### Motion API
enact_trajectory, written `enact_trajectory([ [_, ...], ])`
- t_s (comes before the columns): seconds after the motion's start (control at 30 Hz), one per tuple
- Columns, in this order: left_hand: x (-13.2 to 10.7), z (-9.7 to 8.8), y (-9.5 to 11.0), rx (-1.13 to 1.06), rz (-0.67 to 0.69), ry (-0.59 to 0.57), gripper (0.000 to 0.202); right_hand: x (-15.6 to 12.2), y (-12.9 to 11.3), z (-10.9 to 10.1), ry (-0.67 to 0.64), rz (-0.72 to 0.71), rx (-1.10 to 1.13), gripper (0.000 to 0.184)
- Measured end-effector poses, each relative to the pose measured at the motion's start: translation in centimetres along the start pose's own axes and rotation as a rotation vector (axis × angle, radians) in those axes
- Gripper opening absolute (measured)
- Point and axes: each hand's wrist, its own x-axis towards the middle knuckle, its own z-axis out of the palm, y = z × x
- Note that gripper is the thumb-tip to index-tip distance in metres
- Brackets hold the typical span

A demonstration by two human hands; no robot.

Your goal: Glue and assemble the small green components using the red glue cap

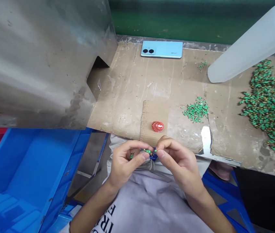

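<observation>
My left hand (129, 163) pinches a small green-and-yellow piece (148, 151) between thumb and forefinger. Another such piece (131, 155) shows inside its curled fingers. Close beside it, my right hand (178, 161) pinches a tiny green part (155, 150) at its fingertips. Both hands are over my lap, just off the near edge of the cardboard-covered table (127, 84). A red oval dish (157, 126) with shiny contents lies just beyond them. To its right is a small heap of green parts (196, 110). What exactly the tiny pieces are is too small to tell.
A large pile of green, yellow and dark pieces (268, 106) covers the right side. A white tube-like object (249, 45) slants over the table. At the back lies a light blue phone (161, 49). A metal housing (42, 58) and a blue bin (30, 174) stand left.
</observation>
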Motion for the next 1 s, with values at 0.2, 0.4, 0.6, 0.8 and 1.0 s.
enact_trajectory([
  [0.2,0.3,-0.2,0.2,0.019,0.019,-0.047,0.013,0.2,-0.1,0.3,-0.009,0.082,0.111,0.035],
  [0.4,0.7,-0.4,0.5,0.170,0.103,-0.027,0.007,0.3,0.1,-0.2,-0.005,0.074,0.053,0.032],
  [0.6,0.5,0.0,1.1,0.251,0.123,0.006,0.007,0.5,-0.2,-0.5,-0.048,0.073,-0.014,0.031],
  [0.8,0.9,-0.1,1.3,0.339,0.250,-0.042,0.004,0.7,-0.5,-0.7,-0.114,0.124,-0.064,0.041],
  [1.0,1.1,-0.2,1.4,0.367,0.297,-0.106,0.004,0.7,-0.2,-1.3,-0.179,0.203,-0.034,0.043],
])
